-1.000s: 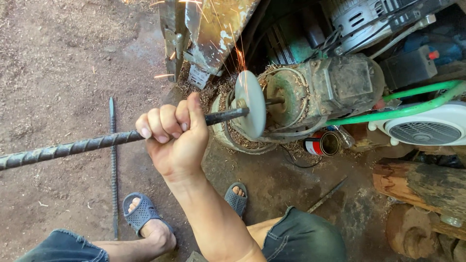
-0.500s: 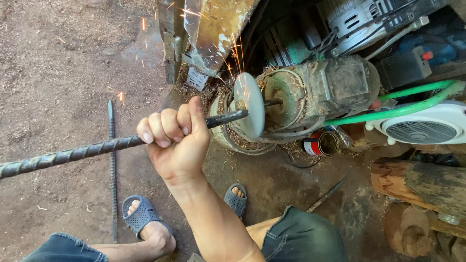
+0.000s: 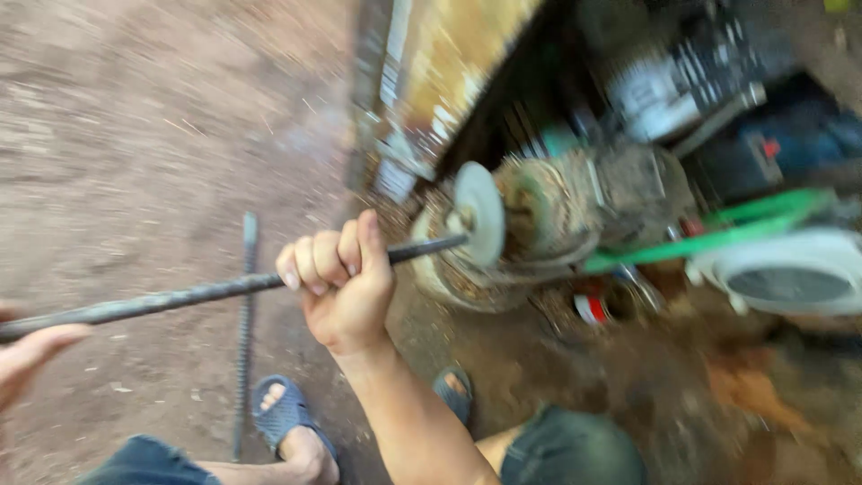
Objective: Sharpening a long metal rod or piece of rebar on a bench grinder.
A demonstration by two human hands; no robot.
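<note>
At the far left edge the left hand shows only partly, just under the end of the ribbed steel bar; whether its fingers grip it, I cannot tell. A second bar lies on the dirt floor. The right hand has its fingers clenched around the ribbed bar, whose tip meets the grey grinding disc of the motor. Further right a small red-and-white can sits low, beside a green hose and a white fan housing.
</note>
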